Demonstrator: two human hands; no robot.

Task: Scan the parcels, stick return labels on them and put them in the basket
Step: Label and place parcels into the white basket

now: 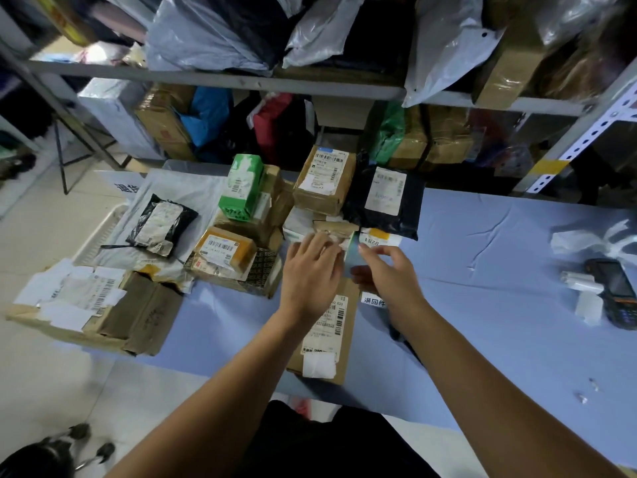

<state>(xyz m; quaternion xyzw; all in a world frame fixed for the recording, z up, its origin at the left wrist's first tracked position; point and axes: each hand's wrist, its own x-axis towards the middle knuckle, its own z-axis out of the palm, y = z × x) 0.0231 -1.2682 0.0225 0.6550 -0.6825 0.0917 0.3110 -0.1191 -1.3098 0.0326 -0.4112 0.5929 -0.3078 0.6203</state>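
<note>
Nearest me, a long brown parcel (325, 339) lies flat on the blue table (499, 257), its barcode label ending "033". Just beside it a sticker (374, 301) reads 退回件. Left hand (312, 276) is spread out, fingers over a small taped packet (336, 226). Right hand (387, 270) pinches a glossy slip (351, 251). Just past that, a yellow-and-white tag (377, 239) says 0281, upside down.

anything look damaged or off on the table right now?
Three things. The black mailer at the left has a crumpled, torn label. The brown carton at the near-left corner is crushed, with its flaps splayed, and it overhangs the table edge. Small white scraps litter the blue cloth at the right.
</note>
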